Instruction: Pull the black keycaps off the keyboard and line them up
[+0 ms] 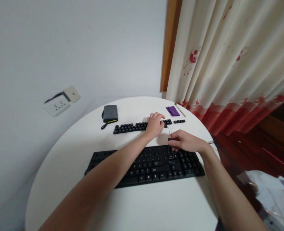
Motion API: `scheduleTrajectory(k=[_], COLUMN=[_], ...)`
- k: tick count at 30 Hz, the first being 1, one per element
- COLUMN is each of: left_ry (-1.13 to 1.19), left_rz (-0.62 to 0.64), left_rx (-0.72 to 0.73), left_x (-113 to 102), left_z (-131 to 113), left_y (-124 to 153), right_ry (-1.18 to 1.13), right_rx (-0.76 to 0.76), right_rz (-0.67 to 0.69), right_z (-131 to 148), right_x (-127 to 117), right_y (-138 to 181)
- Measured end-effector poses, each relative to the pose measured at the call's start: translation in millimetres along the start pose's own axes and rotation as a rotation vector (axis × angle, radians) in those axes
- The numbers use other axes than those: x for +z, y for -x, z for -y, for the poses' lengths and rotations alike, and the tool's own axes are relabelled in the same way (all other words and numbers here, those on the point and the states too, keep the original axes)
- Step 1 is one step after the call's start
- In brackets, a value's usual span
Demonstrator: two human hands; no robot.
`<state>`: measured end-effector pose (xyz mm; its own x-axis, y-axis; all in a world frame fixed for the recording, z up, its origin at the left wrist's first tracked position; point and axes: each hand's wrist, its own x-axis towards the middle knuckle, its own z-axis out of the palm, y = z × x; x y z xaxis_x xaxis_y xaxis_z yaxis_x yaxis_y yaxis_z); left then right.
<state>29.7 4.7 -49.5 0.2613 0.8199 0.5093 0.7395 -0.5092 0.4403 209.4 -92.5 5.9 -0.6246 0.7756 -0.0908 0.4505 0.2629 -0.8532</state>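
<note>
Black plastic keys fill most of the keyboard (154, 168), which lies on the near half of a round white table (60, 179). From my remote seat, through the head camera, I see the right hand (182, 141) pinching a wire-ended puller (170, 140) between thumb and fingers. Its lower loop reaches down over the keys in the right part of the board; whether it hooks one, I cannot tell.

Beyond the board, the left hand (154, 125) rests palm down over rows of loose keycaps (129, 128), fingers bent; I cannot tell whether it grips any. Just right of those rows sits a short row of small caps (179, 121).

Farther back I have a grey pouch (110, 113) with a dark loop on the left, and a purple cloth (172, 111) beside a pale stick (180, 110) on the right. Past the table's right edge hangs a cream-and-red curtain (211, 64).
</note>
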Motion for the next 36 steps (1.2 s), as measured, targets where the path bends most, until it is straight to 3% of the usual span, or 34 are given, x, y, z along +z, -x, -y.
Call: scheduleTrajectory(k=[9, 15, 19, 25, 32, 36], left_ry=[0.023, 0.039, 0.041, 0.050, 0.090, 0.235], left_rz=[0.007, 0.013, 0.022, 0.028, 0.028, 0.021], left_rx=[0.010, 0.019, 0.015, 0.029, 0.069, 0.116], left_x=[-2.6, 0.1, -0.7, -1.7, -5.1, -7.1], left_z=[-3.5, -2.0, -3.7, -5.3, -5.7, -5.8], left_y=[1.6, 1.0, 1.0, 1.1, -1.1, -3.6], right_ry=[0.073, 0.121, 0.104, 0.026, -0.001, -0.015], right_rx=[-0.022, -0.070, -0.049, -0.021, 0.015, -0.057], right_rz=[0.136, 0.072, 0.113, 0.067, -0.136, -0.571], right_z=[13.3, 8.5, 7.4, 7.5, -13.0, -28.5], right_x=[4.3, 1.5, -1.6, 0.0, -6.6, -14.7], right_y=[12.7, 6.6, 7.3, 5.4, -5.9, -17.7])
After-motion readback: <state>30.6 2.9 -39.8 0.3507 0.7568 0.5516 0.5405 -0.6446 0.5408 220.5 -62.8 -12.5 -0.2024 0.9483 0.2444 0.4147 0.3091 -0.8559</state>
